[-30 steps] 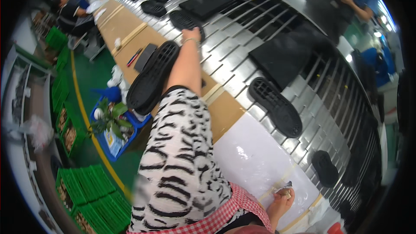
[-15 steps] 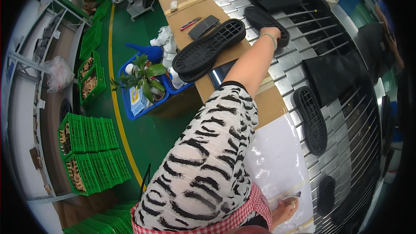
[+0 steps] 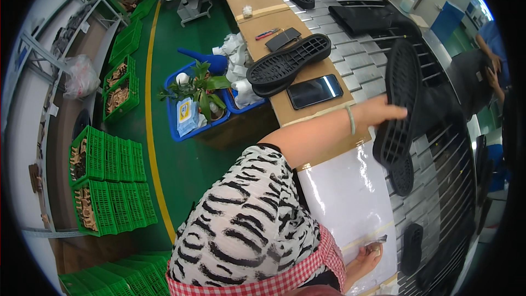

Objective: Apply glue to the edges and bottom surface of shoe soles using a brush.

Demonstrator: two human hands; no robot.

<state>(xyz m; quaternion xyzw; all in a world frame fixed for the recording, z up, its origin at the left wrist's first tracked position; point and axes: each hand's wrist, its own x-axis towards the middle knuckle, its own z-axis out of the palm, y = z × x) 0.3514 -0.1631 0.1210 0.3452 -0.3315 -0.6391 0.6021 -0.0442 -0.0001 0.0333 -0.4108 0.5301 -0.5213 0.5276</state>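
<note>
My left hand [image 3: 388, 112], with a bead bracelet at its wrist, grips a long black shoe sole [image 3: 404, 74] by its middle. The sole is raised over the metal slat conveyor [image 3: 359, 57] and partly covers another black sole [image 3: 403, 180] lying there. Low in the view, my right hand [image 3: 364, 263] is closed round a small thing with a dark, flat tip [image 3: 379, 239]; its kind is unclear. Beneath that hand spreads a glossy white sheet [image 3: 345, 194]. Stacked soles [image 3: 290, 64] lie on the cardboard-covered ledge beside a dark phone [image 3: 315, 92].
Black boot shafts [image 3: 359, 21] lie along the conveyor's rods. Left of the ledge stand blue bins [image 3: 174, 123] with a plant and white cloths. Green crates [image 3: 112, 156] are stacked on the floor at left. Another person's hands [image 3: 495, 71] show at far right.
My left hand has lifted the sole off the conveyor and brought it nearer and to the right. The phone, partly hidden by my arm before, now shows fully. My right hand stays nearly still.
</note>
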